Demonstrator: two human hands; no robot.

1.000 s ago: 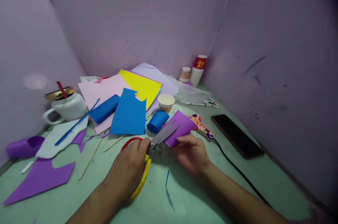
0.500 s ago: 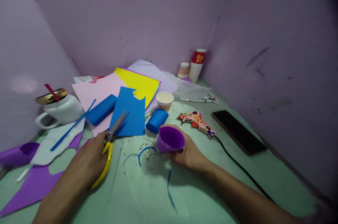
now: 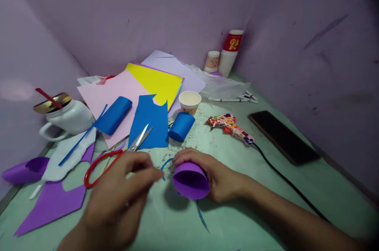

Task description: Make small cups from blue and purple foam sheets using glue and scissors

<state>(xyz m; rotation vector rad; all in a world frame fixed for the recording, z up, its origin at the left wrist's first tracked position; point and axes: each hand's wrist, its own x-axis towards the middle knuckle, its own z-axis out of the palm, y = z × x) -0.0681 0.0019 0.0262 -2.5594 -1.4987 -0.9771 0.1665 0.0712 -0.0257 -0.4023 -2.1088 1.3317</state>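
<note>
My right hand is wrapped round a purple cup-shaped piece, its wide round opening tilted towards me. To its left hovers my left hand, slightly blurred, its fingers loosely bent with a gap between thumb and index finger and nothing seen in them. Just behind that hand lie scissors with a red handle loop showing, their blades parted over a cut blue sheet. A thin blue strip curves between the two hands. Beyond the purple piece lies a rolled blue tube.
A paper cup stands behind the tube. At right are a patterned glue gun with a black cord and a phone. Left are a white mug and purple scraps. Stacked cups stand in the back corner.
My left hand has let go of the scissors, which now lie on the table, and has moved right towards the purple piece. My right hand has tipped that piece's opening more towards me.
</note>
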